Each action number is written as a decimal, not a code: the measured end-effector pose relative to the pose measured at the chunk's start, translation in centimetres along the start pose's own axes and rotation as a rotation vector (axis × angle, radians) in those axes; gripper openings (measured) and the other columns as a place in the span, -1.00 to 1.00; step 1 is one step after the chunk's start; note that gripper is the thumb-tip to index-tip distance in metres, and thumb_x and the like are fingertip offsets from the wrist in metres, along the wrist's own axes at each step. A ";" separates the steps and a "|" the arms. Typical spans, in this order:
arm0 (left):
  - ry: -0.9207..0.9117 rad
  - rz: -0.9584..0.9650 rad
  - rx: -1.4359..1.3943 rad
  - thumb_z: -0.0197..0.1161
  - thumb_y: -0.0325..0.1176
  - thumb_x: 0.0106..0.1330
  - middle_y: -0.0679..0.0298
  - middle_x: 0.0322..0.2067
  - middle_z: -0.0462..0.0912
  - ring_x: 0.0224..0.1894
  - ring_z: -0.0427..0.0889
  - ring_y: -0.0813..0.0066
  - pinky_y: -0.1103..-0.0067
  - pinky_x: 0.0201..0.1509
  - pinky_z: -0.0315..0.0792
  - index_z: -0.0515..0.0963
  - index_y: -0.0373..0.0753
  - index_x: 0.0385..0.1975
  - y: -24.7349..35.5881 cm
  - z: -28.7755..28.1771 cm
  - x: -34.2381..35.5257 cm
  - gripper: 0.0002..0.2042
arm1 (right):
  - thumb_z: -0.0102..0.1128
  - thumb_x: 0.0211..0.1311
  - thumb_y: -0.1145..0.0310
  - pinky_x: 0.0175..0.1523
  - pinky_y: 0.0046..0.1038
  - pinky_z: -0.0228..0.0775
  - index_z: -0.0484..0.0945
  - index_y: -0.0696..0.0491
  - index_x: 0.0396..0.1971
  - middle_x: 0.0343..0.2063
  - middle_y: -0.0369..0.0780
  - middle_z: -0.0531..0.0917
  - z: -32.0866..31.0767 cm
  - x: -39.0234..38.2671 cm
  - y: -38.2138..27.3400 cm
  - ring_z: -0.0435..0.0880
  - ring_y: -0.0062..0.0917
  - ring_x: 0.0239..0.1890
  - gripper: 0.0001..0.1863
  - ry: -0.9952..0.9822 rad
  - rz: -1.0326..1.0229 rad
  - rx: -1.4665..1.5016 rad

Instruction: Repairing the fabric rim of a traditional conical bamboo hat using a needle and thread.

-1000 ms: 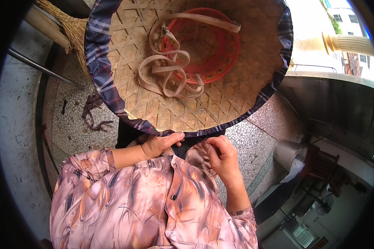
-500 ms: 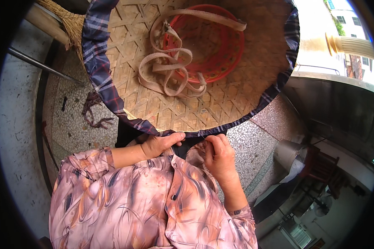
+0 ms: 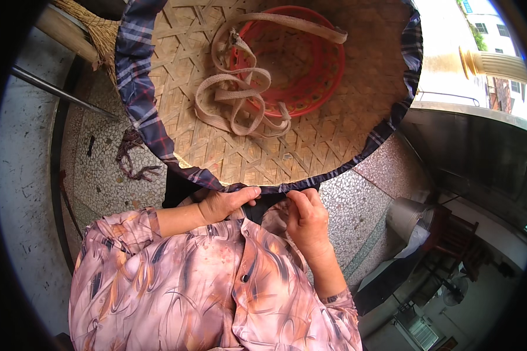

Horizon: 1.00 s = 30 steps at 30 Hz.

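1. A large woven hat [image 3: 310, 146] lies upside down in front of the person, filling the far half of the view, its near rim just above both hands.
2. A plaid cloth edging [image 3: 136, 88] runs around the rim of the hat (purple and blue checks).
3. The left hand [image 3: 222, 203] pinches the edging at the near rim, thumb on top and fingers curled underneath.
4. The right hand [image 3: 305, 215] grips the same edging just to the right, fingers closed narrowly on it.
5. Inside the hat sits a red plastic ring [image 3: 298, 64], and a beige strap [image 3: 240, 99] lies looped in loose coils on the weave beside it.
6. On the left, a scrap of dark thread [image 3: 132, 155] lies on the speckled floor [image 3: 99, 175].
7. A straw broom [image 3: 93, 29] rests at the far left, partly behind the hat.
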<state>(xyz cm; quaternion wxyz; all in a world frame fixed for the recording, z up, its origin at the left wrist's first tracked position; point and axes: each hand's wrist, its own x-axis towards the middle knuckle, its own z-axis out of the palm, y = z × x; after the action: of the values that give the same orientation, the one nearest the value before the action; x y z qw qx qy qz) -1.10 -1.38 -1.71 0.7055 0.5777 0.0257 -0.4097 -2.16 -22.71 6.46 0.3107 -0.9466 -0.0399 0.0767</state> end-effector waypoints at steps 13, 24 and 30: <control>0.020 -0.023 -0.044 0.12 -0.29 0.43 0.24 -0.28 0.69 -0.21 0.63 0.55 0.62 -0.04 0.49 0.60 -0.40 -0.11 0.0 0.1 0.1 -0.72 | 0.22 -0.05 0.62 -0.34 -0.24 0.47 0.58 0.13 -0.34 -0.47 -0.13 0.53 0.3 0.5 -0.5 0.60 -0.19 -0.42 -0.80 0.008 -0.016 -0.048; 0.001 -0.060 -0.028 0.04 -0.15 0.47 0.32 -0.31 0.67 -0.19 0.60 0.59 0.65 -0.03 0.44 0.60 -0.31 -0.11 -0.5 0.2 0.3 -0.66 | 0.18 -0.15 0.61 -0.39 -0.23 0.47 0.56 0.16 -0.33 -0.48 -0.10 0.51 1.2 0.7 -1.0 0.58 -0.17 -0.44 -0.74 -0.017 -0.066 -0.185; 0.045 -0.083 -0.123 0.10 -0.14 0.44 0.34 -0.38 0.67 -0.26 0.60 0.62 0.66 -0.06 0.44 0.64 -0.32 -0.22 0.7 0.5 0.2 -0.67 | 0.18 -0.13 0.66 -0.39 -0.25 0.45 0.54 0.19 -0.30 -0.48 -0.08 0.49 2.9 -0.2 -0.1 0.55 -0.15 -0.46 -0.71 0.138 -0.122 -0.093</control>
<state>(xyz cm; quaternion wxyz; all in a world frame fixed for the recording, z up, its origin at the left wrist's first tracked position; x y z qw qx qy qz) -0.80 -1.90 -1.12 0.7213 0.5408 0.0908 -0.4231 -2.82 -20.91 4.24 0.2726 -0.9588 -0.0794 -0.0099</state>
